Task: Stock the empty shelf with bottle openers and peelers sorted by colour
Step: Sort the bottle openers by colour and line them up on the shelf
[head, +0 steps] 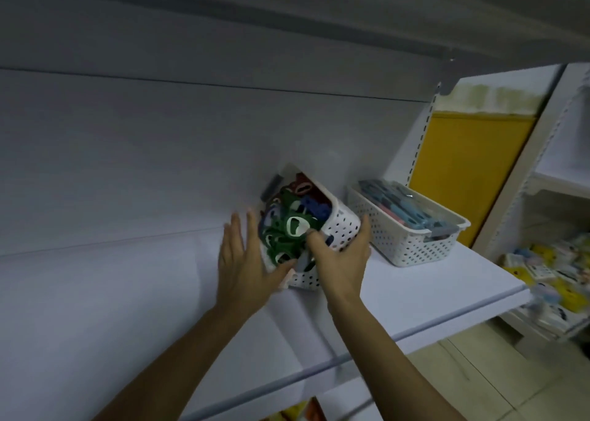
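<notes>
While the right hand (341,258) grips the tilted basket (342,229), the left hand (242,261) spreads beside it. Tipped further, openers (284,232) may spill.

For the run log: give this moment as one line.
left hand: open, against tilted opener basket | right hand: grips its rim | peeler basket: flat on shelf, right

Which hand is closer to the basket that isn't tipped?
Right. The right hand grips the tipped basket beside the level basket; the left hand lies farther left.
</notes>
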Available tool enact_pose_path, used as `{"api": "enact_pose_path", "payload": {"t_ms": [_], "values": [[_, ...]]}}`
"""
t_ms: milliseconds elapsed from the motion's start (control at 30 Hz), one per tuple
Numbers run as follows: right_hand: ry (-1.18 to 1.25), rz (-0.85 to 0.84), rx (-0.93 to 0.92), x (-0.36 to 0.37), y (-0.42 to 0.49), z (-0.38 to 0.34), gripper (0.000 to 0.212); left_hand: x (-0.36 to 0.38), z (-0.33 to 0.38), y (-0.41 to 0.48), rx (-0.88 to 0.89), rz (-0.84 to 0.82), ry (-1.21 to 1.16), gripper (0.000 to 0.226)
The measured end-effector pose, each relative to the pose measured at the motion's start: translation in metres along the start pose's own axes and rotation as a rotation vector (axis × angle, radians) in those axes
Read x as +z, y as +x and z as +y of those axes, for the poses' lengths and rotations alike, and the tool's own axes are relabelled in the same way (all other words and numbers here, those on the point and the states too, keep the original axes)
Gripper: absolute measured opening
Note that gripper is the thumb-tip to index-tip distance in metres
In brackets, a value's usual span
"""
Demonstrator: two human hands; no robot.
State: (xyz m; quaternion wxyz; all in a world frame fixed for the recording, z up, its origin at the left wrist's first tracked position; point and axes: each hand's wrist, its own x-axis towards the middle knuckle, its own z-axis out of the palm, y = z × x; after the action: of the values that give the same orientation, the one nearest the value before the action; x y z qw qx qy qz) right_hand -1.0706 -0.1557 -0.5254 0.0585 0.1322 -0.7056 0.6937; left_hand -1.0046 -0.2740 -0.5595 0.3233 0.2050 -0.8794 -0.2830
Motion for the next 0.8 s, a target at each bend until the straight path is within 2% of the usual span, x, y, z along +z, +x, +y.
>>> {"api": "enact_pose_path", "payload": {"t_ms": [33,200,267,467,667,733,800], "values": [[-0.059,-0.003,-0.054,0.007,-0.006,-0.002,0.102,-0.004,-0.008,0.006,0.057,-0.016,0.067,0.105],[-0.227,0.013,-0.252,0.026,-0.027,0.002,0.106,-0.007,-0.03,0.016,0.187,-0.128,0.049,0.102],[-0.285,0.022,-0.309,0.032,-0.031,0.005,0.105,-0.006,-0.041,0.013,0.105,-0.118,-0.009,0.101],[-0.299,0.062,-0.366,0.048,-0.046,0.004,0.105,-0.018,-0.058,0.01,-0.125,0.018,-0.098,0.122],[-0.42,0.124,-0.431,0.073,-0.062,-0.001,0.106,-0.055,-0.075,0.018,-0.244,0.132,-0.273,0.141],[-0.471,0.126,-0.483,0.083,-0.071,-0.005,0.104,-0.066,-0.079,0.014,-0.245,0.205,-0.179,0.14],[-0.516,0.101,-0.534,0.094,-0.081,-0.009,0.1,-0.074,-0.083,0.004,-0.146,0.268,0.068,0.126]]}}
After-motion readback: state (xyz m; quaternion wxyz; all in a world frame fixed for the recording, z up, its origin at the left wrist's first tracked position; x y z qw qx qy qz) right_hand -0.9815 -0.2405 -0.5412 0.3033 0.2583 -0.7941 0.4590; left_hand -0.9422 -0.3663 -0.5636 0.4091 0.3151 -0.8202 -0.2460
